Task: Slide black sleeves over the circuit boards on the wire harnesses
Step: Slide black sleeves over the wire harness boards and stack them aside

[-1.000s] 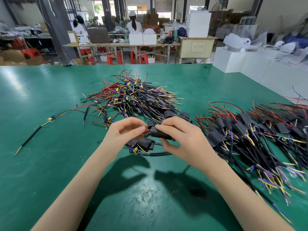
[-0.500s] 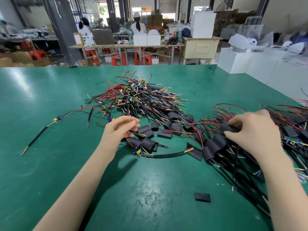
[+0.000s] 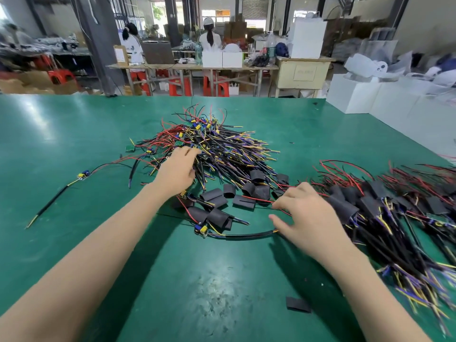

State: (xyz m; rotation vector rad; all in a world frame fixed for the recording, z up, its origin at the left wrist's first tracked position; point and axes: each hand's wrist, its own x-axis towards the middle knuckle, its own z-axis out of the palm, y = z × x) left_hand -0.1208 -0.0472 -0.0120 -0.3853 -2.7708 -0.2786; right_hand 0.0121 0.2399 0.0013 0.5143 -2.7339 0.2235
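Note:
A heap of unsleeved wire harnesses [image 3: 222,149] with small boards lies mid-table. My left hand [image 3: 176,169] reaches into its near left side, fingers stretched out and touching the wires. Loose black sleeves [image 3: 256,191] are scattered in front of the heap. My right hand [image 3: 306,213] hovers just right of them, fingers spread and pointing left, holding nothing. One harness with a bare board [image 3: 201,229] and a curved black cable lies between my hands. The sleeved harnesses [image 3: 382,208] are piled at the right.
A single harness [image 3: 84,174] stretches across the green table [image 3: 74,243] at the left, and a loose green board [image 3: 130,148] lies beyond it. One flat sleeve [image 3: 298,304] sits near the front. White boxes [image 3: 357,95] line the far right edge. People work at distant benches.
My right hand left the sleeved pile and came back left to the loose sleeves. My left hand moved forward from the sleeves into the unsleeved heap.

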